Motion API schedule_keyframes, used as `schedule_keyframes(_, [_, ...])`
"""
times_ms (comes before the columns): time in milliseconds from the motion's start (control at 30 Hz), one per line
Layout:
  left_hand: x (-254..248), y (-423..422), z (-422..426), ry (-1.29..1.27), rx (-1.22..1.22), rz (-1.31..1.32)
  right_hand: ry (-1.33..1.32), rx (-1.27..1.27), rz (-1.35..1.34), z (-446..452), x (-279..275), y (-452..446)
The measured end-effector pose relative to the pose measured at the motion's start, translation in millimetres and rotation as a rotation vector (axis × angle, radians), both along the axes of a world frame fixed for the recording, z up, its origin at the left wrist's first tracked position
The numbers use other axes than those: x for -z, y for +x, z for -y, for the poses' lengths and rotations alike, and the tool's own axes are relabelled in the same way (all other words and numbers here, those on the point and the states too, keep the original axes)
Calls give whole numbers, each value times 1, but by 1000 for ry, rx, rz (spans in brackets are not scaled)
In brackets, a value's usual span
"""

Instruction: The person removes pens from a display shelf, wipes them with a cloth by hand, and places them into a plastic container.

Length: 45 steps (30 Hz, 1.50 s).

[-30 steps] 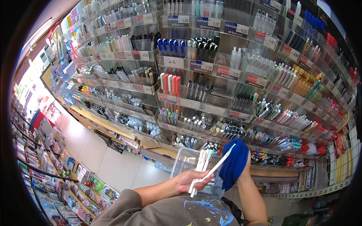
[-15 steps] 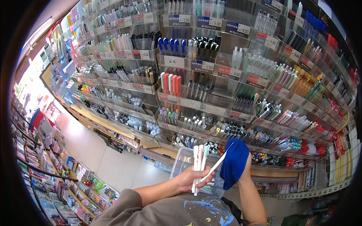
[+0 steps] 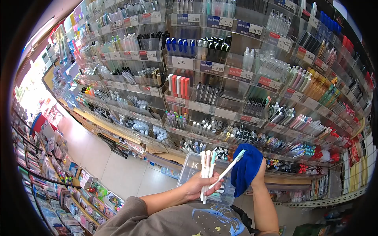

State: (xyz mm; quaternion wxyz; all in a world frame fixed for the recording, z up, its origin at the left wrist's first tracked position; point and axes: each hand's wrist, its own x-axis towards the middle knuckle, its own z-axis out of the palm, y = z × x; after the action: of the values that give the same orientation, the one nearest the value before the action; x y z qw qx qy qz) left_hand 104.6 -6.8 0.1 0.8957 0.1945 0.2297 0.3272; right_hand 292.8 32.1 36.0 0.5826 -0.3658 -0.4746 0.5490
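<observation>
Blue cloth (image 3: pixel 246 177) covers much of your right hand (image 3: pixel 260 175), just right of the clear container (image 3: pixel 190 167), which is your landmark here; the fingers under it are hidden, so how wide they are spread cannot be told. Your left hand (image 3: pixel 195 188) is closed around several slim pale pens, over the container. What has just changed is their angle: a second ago the upright pens (image 3: pixel 203 167) leaned toward the cloth, and now they point more nearly straight up, away from your body. That sets the slanted pen (image 3: pixel 227 172) clearly apart from them, running from your left fingers past the container's right side, with its clip end in front of the cloth. Count one cloth, one container, one slanted pen and at least three upright pens; overlap at your grip leaves their exact number uncertain. Beyond the container rises the display rack (image 3: pixel 199 107), where you can count five red and white markers (image 3: pixel 182 87) in one compartment and, above them, five blue-capped pens (image 3: pixel 180 44). Your grey-brown shirt (image 3: pixel 169 216) is on the near side of the container, just below your left hand.
</observation>
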Motion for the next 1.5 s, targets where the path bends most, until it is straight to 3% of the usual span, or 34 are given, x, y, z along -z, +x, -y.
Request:
schedule_keyframes(333, [-3, 2, 1, 63, -43, -73, 21, -100, 201, -4, 3, 10])
schedule_keyframes(433, [-4, 2, 1, 98, -61, -115, 14, -11, 300, -2, 1, 5])
schedule_keyframes(533, [-4, 1, 0, 101, -67, -108, -23, 21, 67, 0, 10, -1])
schedule_keyframes(733, [0, -1, -1, 39, -32, -18, 5, -84, -77, -3, 14, 5])
schedule_keyframes(933, [1, -3, -2, -1, -10, 18, 46, -13, 222, 1, 18, 6])
schedule_keyframes(1267, [1, 0, -1, 43, -23, -4, 35, -63, 233, -5, 13, 10])
schedule_keyframes(1500, [-2, 3, 3, 213, -120, -254, 48, -65, 275, 1, -6, 1])
